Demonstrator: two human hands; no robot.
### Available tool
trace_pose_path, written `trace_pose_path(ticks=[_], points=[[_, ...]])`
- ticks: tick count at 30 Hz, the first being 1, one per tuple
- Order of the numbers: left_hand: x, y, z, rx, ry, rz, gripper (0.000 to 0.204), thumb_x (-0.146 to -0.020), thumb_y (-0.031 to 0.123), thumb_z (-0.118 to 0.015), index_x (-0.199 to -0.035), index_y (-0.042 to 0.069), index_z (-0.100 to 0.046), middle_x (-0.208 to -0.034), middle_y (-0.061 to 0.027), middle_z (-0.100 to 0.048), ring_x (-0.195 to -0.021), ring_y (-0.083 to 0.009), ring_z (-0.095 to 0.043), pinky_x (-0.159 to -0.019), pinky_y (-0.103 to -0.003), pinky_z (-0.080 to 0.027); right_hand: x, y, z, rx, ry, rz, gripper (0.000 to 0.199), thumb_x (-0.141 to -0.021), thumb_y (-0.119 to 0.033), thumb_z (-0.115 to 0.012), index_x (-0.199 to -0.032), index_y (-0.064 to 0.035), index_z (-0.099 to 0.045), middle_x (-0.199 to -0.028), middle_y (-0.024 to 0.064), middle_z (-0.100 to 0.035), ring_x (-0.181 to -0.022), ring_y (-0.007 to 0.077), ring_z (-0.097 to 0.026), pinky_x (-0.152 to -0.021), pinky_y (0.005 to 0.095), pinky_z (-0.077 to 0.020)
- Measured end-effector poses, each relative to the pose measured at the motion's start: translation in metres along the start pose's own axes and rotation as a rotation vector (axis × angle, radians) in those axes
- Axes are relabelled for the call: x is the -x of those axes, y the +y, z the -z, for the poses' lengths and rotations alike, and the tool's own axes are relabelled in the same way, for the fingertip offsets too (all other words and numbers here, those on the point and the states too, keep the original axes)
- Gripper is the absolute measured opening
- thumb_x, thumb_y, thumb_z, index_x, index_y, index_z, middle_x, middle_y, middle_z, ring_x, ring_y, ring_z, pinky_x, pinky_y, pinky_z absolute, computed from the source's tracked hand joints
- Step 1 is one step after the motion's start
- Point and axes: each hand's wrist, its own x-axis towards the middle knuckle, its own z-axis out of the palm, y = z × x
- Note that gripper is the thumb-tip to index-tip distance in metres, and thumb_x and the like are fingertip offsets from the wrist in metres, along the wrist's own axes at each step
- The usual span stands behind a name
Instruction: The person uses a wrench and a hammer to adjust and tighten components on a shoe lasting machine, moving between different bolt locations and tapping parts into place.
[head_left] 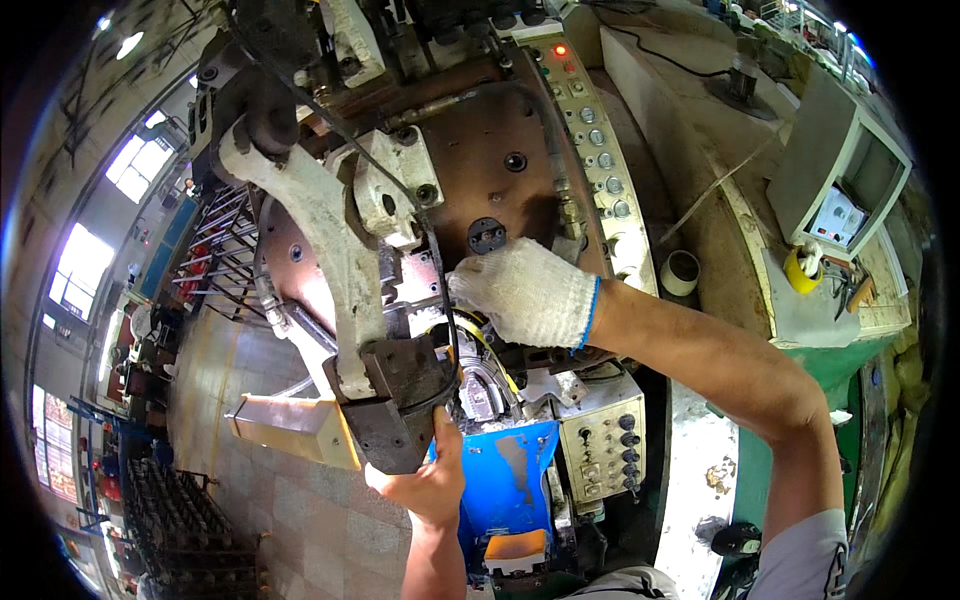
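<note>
Metal block [390, 430] at the lower end of the pale arm [335, 240] is clamped in the left hand [425, 482], likely for steadiness; the right hand [530, 295], apart by the brown plate [470, 140], hides its grip.

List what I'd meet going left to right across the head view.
Bright windows, tan box-shaped part, bare left hand, gloved right hand, round open container, yellow cup.
</note>
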Motion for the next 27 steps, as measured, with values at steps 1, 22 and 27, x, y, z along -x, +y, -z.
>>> trace_pose_path(ticks=[1, 22, 27], points=[[0.000, -0.002, 0.000, 0.006, 0.010, 0.008, 0.023, -0.081, 0.006, -0.078, -0.099, -0.007, -0.072, -0.091, -0.0139, -0.077, -0.081, -0.0218, -0.074, -0.075, -0.033, -0.058, -0.001, -0.001, 0.003, 0.001, -0.067, -0.004, 0.024, -0.076, -0.012, -0.068, -0.098, -0.0028, -0.065, -0.092, 0.0164, -0.068, -0.084, 0.0363, -0.070, -0.073, 0.0480, -0.0559], [0.030, 0.048, -0.048, 0.927, -0.205, 0.463, 0.045, -0.102, 0.000, -0.054, -0.144, -0.012, -0.044, -0.138, -0.0252, -0.058, -0.124, -0.0311, -0.062, -0.104, -0.041, -0.052, -0.005, 0.002, 0.035, -0.252, -0.360, -0.285, 0.032, -0.083, -0.026, -0.059, -0.090, 0.0029, -0.071, -0.092, 0.0275, -0.069, -0.095, 0.0426, -0.067, -0.089, 0.0498, -0.0524], [0.002, 0.047, -0.098, 1.168, 0.013, 0.630, 0.047, -0.107, 0.017, -0.052, -0.144, -0.011, -0.045, -0.137, -0.0201, -0.057, -0.127, -0.0280, -0.057, -0.110, -0.041, -0.046, 0.005, 0.004, 0.025, -0.254, -0.228, -0.273, 0.031, -0.083, -0.025, -0.059, -0.092, 0.0012, -0.071, -0.094, 0.0252, -0.070, -0.096, 0.0423, -0.067, -0.087, 0.0494, -0.0536]])
